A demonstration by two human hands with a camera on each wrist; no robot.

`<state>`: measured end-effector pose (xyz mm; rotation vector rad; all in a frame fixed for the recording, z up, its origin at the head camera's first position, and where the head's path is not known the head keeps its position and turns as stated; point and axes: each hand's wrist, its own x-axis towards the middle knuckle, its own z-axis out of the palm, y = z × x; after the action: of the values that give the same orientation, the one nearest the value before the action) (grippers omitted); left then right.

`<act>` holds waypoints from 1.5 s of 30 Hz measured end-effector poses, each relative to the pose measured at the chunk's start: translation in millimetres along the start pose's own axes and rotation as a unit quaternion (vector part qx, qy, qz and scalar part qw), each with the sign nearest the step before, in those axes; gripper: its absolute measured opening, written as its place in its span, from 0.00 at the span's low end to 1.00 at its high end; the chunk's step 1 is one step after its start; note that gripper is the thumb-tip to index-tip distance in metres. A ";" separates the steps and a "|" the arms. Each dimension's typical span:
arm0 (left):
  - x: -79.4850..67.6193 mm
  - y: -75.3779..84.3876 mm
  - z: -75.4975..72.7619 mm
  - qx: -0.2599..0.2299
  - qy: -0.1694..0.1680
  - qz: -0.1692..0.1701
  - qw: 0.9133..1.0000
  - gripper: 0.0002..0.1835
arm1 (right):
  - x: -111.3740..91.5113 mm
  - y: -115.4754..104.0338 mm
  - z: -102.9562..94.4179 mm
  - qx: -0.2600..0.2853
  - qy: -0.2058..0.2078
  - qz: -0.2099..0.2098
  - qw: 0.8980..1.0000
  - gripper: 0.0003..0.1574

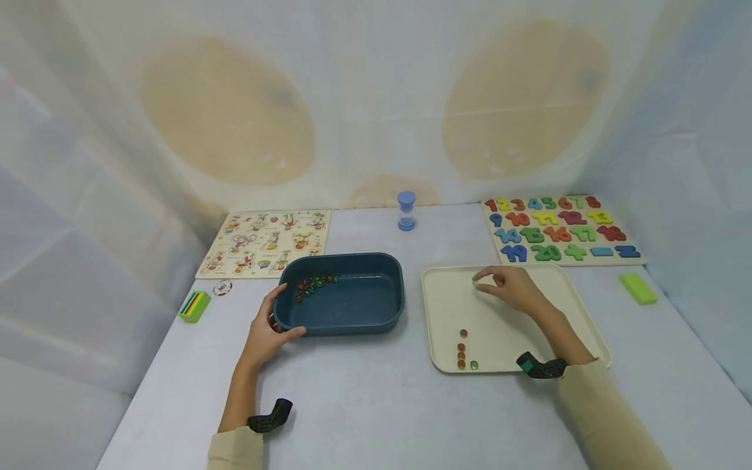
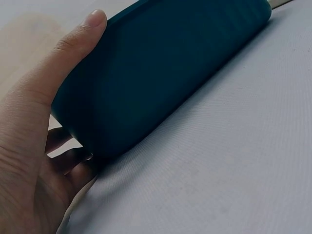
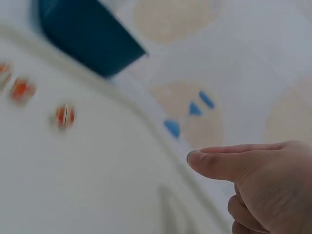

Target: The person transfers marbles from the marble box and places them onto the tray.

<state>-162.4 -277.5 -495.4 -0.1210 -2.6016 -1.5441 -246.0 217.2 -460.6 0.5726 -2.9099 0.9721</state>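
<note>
My left hand [image 1: 266,333] holds the left end of a dark blue plastic basin [image 1: 346,328], thumb along the rim and fingers round the end wall. In the left wrist view the thumb lies against the basin's side [image 2: 161,73]. Several red and green glass marbles [image 1: 311,284] lie in the basin's left part. Over the cream tray [image 1: 440,294] my right hand [image 1: 510,287] pinches a pale green marble [image 1: 475,283] between thumb and forefinger; the fingers mostly hide it. Below, orange marbles [image 1: 461,356] form a column on the tray, with a green marble [image 1: 474,365] beside the lowest.
A picture puzzle board [image 1: 270,243] lies behind the basin, a number puzzle board [image 1: 555,230] behind the tray. Between them stands a blue sand timer [image 1: 406,211]. Green blocks [image 1: 194,306] and a poker chip [image 1: 222,287] are at left, another green block [image 1: 638,288] at right.
</note>
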 end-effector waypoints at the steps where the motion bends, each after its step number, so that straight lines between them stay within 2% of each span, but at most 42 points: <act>1: -0.2 -0.3 -0.1 0.001 -0.001 0.000 1.000 0.50 | -5.1 7.8 1.2 -0.007 -0.007 0.016 1.000 0.14; 4: -1.1 -0.7 -0.5 0.005 -0.002 -0.004 1.000 0.50 | -16.1 23.3 5.9 -0.009 -0.016 0.044 0.999 0.13; 6: -1.9 -0.8 -0.7 0.007 0.000 -0.005 1.000 0.50 | -20.1 27.0 7.9 -0.007 -0.010 0.044 0.999 0.13; 9: -3.4 -0.2 -1.2 0.005 0.001 -0.007 1.000 0.49 | -20.6 23.7 6.8 -0.003 0.017 0.018 1.000 0.15; 11: -4.4 -0.2 -1.7 0.004 0.001 -0.008 1.000 0.49 | -15.5 13.6 4.1 0.005 0.036 -0.011 0.999 0.17; 14: -6.3 -0.1 -2.8 0.005 0.003 -0.009 1.000 0.49 | 3.0 -17.7 1.4 0.051 0.048 -0.061 0.996 0.17; 17: -7.4 -0.5 -3.2 0.006 0.007 -0.011 1.000 0.50 | 32.2 -63.5 6.2 0.096 0.032 -0.107 0.989 0.15; 21: -6.3 -0.8 -2.2 0.001 0.009 -0.010 1.000 0.50 | 76.2 -124.5 27.5 0.113 -0.024 -0.174 0.978 0.14; 24: -5.1 -1.1 -1.1 -0.005 0.012 -0.011 1.000 0.49 | 105.6 -156.3 53.5 0.103 -0.077 -0.206 0.970 0.15; 28: -4.2 -0.8 -0.8 -0.007 0.012 -0.010 1.000 0.49 | 132.1 -178.1 90.2 0.072 -0.143 -0.198 0.967 0.18; 33: -1.2 -1.5 -1.8 -0.008 0.009 -0.007 1.000 0.49 | 147.2 -189.4 122.5 0.007 -0.201 -0.164 0.966 0.20; 36: 0.8 -1.7 -1.5 -0.009 0.005 -0.005 1.000 0.49 | 149.3 -188.3 133.2 -0.024 -0.209 -0.135 0.968 0.19; 39: 1.8 -1.1 -0.3 -0.010 0.001 -0.003 1.000 0.49 | 149.0 -182.8 140.0 -0.046 -0.200 -0.117 0.972 0.18; 45: 1.3 1.0 1.2 -0.013 -0.001 0.000 1.000 0.49 | 148.6 -178.0 151.0 -0.051 -0.176 -0.114 0.976 0.17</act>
<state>-163.6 -276.0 -494.9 -0.1246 -2.5841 -1.5796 -308.2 -52.5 -459.7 1.1495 -3.0661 0.7546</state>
